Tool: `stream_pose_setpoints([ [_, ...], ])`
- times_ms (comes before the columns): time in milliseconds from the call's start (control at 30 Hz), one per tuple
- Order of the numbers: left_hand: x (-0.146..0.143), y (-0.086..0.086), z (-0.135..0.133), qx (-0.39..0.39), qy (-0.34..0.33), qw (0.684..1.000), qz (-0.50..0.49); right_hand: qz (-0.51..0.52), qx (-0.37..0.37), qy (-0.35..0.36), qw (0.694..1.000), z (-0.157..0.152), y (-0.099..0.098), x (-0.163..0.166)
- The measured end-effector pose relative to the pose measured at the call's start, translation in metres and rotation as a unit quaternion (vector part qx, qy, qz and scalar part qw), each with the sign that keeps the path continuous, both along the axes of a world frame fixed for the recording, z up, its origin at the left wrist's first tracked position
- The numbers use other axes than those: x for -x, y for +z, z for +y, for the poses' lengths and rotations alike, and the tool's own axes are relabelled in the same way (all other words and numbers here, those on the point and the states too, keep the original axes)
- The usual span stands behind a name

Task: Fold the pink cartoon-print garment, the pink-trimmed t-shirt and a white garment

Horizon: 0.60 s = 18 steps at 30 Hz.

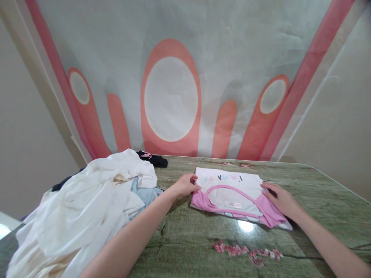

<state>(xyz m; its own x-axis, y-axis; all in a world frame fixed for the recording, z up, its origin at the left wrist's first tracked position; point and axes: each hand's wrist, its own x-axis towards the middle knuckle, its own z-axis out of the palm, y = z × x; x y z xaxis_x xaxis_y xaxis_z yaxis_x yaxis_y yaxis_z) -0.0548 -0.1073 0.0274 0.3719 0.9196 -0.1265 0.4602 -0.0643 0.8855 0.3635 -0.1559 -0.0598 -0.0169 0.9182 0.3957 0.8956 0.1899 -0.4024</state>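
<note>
Your left hand point(187, 184) and right hand point(281, 197) touch opposite edges of the folded white-and-pink fabric shirt point(232, 195); I can't tell whether they pinch. Uneven pulling could skew its layers.

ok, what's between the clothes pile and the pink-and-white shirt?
Head view: the left hand and forearm, with green tabletop beneath. The hand is at the left edge of the shirt.

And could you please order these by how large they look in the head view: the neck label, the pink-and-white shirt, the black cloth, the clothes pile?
1. Clothes pile
2. Pink-and-white shirt
3. Black cloth, counting only the part beyond the pile
4. Neck label
</note>
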Motion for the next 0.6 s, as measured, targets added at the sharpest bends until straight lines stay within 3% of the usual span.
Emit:
stream_pose_setpoints([
  [200,-0.002,-0.003,-0.002,-0.038,-0.02,0.999,0.01,0.014,-0.012,-0.032,0.999,0.0,0.0,0.003],
  [333,0.008,0.007,0.001,-0.076,-0.08,0.989,0.097,0.041,0.05,-0.087,0.994,-0.009,0.018,0.017],
  [500,0.026,0.035,-0.004,-0.122,-0.204,0.939,0.249,0.049,0.158,-0.018,0.986,-0.023,0.047,0.046],
  [600,0.03,0.051,-0.015,-0.068,-0.254,0.908,0.325,0.064,0.22,0.026,0.973,-0.033,0.059,0.06],
])
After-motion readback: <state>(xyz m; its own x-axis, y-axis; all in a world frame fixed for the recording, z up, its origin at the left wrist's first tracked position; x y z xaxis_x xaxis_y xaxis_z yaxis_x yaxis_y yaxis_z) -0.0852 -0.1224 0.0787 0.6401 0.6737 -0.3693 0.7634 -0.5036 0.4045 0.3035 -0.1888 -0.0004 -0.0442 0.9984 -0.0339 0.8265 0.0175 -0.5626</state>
